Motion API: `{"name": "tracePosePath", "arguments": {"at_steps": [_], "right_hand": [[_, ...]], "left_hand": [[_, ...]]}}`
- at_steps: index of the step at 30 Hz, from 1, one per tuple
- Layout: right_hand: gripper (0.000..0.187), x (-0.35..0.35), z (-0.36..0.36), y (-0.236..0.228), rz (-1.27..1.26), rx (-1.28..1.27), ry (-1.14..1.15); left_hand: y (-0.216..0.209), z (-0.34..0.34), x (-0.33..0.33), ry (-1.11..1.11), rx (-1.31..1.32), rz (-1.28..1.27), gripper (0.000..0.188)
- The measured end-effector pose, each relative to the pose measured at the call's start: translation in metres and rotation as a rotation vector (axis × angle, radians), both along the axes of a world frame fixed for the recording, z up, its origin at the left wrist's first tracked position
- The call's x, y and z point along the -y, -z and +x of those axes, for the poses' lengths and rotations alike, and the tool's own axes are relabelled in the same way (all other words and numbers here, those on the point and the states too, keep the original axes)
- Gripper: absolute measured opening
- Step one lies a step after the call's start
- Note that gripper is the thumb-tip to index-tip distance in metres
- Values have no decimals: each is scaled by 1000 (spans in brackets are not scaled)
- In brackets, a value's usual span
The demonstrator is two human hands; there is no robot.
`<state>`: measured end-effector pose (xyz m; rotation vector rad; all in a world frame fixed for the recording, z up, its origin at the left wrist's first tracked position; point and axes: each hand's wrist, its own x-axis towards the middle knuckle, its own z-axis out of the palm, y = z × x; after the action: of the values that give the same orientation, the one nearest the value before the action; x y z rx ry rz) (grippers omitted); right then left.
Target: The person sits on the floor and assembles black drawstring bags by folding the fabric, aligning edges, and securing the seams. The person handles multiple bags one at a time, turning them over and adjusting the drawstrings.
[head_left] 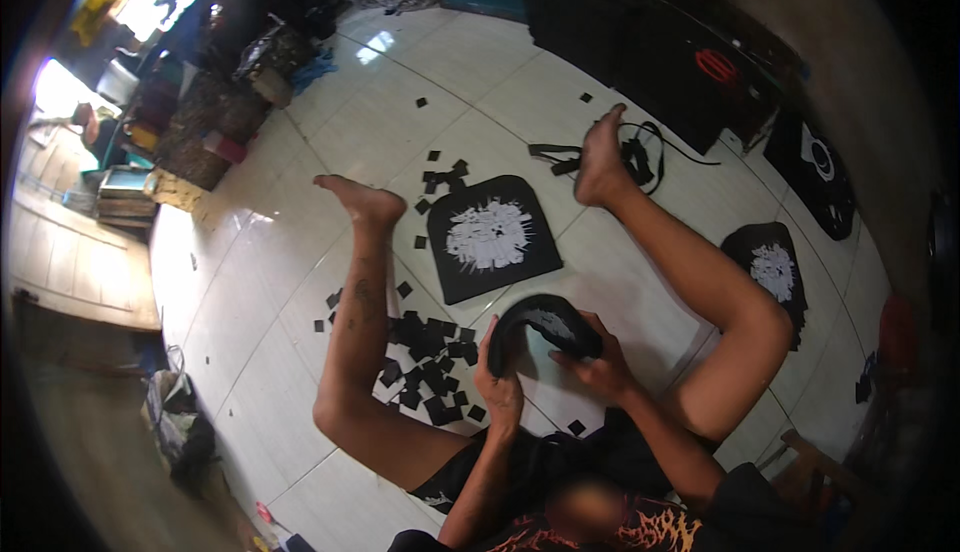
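Note:
Between my legs, both hands hold a black panel (pixel 540 314) bent into an arch, with part of a pale print showing on it. My left hand (pixel 499 380) is closed on its left end, and my right hand (pixel 600 364) grips the right end with the thumb at the lower edge. Just beyond, a flat black panel (pixel 545 252) with a rounded top and a white splintered print lies on the floor. Many small black squares (pixel 436 364) are scattered left of my left hand, by my leg. More squares (pixel 459 168) lie near the flat panel's far left edge.
Another printed black panel (pixel 772 270) lies beyond my right knee. Black straps (pixel 640 157) lie around my right foot. A long black sheet-covered thing (pixel 640 72) stands at the far right, and a black piece with a white emblem (pixel 815 167) is near the wall. A bag (pixel 178 417) sits at left.

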<state>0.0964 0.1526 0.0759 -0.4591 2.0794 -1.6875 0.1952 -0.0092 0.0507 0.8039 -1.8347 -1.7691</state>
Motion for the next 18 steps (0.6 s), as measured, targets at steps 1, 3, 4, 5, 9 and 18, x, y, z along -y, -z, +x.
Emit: {"name": "tracePosePath", "arguments": {"at_steps": [1, 3, 4, 5, 9, 18], "right_hand": [[32, 2, 3, 8, -151, -32, 138], [31, -4, 3, 16, -150, 7, 92], [31, -9, 3, 17, -93, 72, 96], [32, -11, 7, 18, -134, -13, 71], [39, -9, 27, 15, -33, -299, 90], [96, 4, 49, 5, 40, -164, -254]], "left_hand": [[5, 2, 1, 49, 13, -176, 43], [10, 11, -2, 64, 91, -295, 39], [11, 18, -5, 45, 150, -243, 38], [10, 23, -6, 34, 167, -192, 37], [3, 34, -14, 30, 96, -28, 48], [14, 10, -29, 447, 68, -302, 120]]}}
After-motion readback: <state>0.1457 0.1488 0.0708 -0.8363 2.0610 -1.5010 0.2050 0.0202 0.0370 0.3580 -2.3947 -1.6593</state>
